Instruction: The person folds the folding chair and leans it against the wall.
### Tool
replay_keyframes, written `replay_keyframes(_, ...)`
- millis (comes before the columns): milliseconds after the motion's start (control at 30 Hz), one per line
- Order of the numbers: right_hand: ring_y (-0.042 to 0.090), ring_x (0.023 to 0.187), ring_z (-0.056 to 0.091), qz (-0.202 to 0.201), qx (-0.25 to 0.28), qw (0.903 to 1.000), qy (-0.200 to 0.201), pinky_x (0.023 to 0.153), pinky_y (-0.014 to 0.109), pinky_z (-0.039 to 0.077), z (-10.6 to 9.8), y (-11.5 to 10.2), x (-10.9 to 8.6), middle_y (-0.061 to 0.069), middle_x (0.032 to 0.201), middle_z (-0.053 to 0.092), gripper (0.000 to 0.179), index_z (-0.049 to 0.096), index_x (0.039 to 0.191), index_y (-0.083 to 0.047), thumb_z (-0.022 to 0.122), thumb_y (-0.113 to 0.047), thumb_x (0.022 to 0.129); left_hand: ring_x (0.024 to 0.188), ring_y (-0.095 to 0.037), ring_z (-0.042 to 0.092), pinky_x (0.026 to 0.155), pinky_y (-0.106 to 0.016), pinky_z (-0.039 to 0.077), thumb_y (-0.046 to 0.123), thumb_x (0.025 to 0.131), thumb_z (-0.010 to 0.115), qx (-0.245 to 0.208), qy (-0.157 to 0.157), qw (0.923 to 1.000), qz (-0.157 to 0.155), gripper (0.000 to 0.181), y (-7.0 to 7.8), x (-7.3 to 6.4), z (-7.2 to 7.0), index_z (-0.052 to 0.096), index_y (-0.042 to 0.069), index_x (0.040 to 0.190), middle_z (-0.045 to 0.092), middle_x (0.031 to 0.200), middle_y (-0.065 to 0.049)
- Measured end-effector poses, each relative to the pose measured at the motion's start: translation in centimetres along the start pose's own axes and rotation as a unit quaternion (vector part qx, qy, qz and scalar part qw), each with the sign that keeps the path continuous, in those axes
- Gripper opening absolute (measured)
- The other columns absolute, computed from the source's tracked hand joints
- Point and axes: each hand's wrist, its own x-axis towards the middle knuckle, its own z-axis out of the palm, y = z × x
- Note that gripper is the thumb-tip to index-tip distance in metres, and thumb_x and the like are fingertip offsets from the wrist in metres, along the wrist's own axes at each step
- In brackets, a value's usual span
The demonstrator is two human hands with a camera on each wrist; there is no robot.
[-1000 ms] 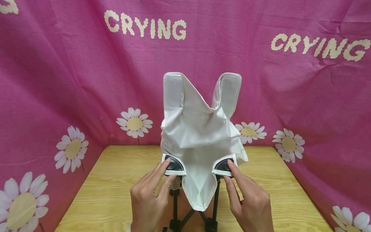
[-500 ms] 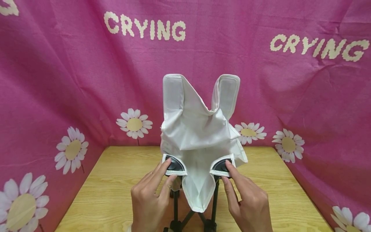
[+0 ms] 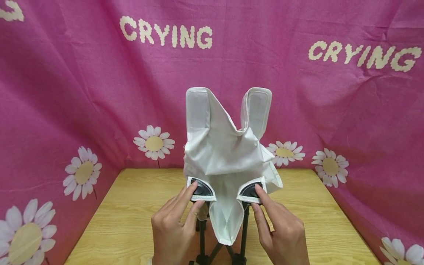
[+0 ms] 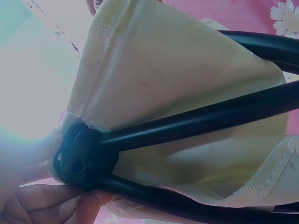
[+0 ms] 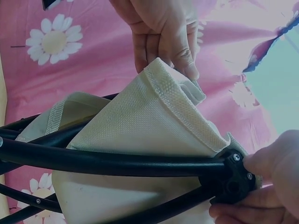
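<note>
A folding chair with a white fabric seat (image 3: 228,154) and black tube legs (image 3: 245,230) stands partly folded at the middle of the head view. Its near corners carry black patches edged in white. My left hand (image 3: 175,228) pinches the left corner patch (image 3: 203,189), index finger on top and thumb below. On the other side, my right hand (image 3: 281,230) grips the right corner patch (image 3: 249,190) in the same way. Under the corners, the wrist views show a black plastic joint (image 4: 84,161) by the left fingers and another joint (image 5: 233,175) by the right.
The chair is over a light wooden table (image 3: 132,209). Pink cloth (image 3: 99,92) with printed daisies and lettering hangs behind and on both sides. Two fabric flaps stand up at the chair's far side, including the left flap (image 3: 197,110).
Both hands have drawn slightly closer together, the right one moving left the most. The two near corners have come nearer each other with them. The grip looks the same.
</note>
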Motion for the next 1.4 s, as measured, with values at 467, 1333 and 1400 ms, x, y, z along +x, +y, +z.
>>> replay_keyframes(467,0.015,0.070,0.068,0.021,-0.002,0.9996,-0.021,0.057,0.034,0.054,-0.1,-0.5,0.0,0.009,0.091,0.074,0.040,0.066,0.124,-0.004,0.052,-0.034,0.100,0.089,-0.023,0.071,0.069,-0.040,0.057,0.034,0.095,0.061,0.002,0.008,1.0000,0.000,0.036,0.4,0.1,0.2,0.071,0.006,0.116,0.070,0.110,-0.012)
replay_keyframes(1333,0.019,0.069,0.068,-0.015,-0.001,0.9995,0.028,0.055,0.032,0.052,0.7,-1.0,0.2,0.012,0.088,0.073,0.040,0.069,0.116,-0.001,0.053,-0.034,0.100,0.085,-0.025,0.072,0.067,-0.040,0.057,0.035,0.095,0.061,0.024,0.019,0.9995,-0.004,0.037,1.0,-0.2,0.5,0.070,0.006,0.117,0.071,0.107,-0.014)
replay_keyframes(1400,0.019,0.068,0.068,-0.022,0.001,0.9992,0.033,0.055,0.032,0.052,0.8,-1.0,0.2,0.012,0.087,0.073,0.040,0.070,0.115,-0.001,0.053,-0.033,0.099,0.083,-0.024,0.072,0.066,-0.039,0.057,0.036,0.095,0.060,0.028,0.023,0.9993,-0.003,0.038,1.0,-0.2,0.5,0.071,0.006,0.116,0.071,0.107,-0.015)
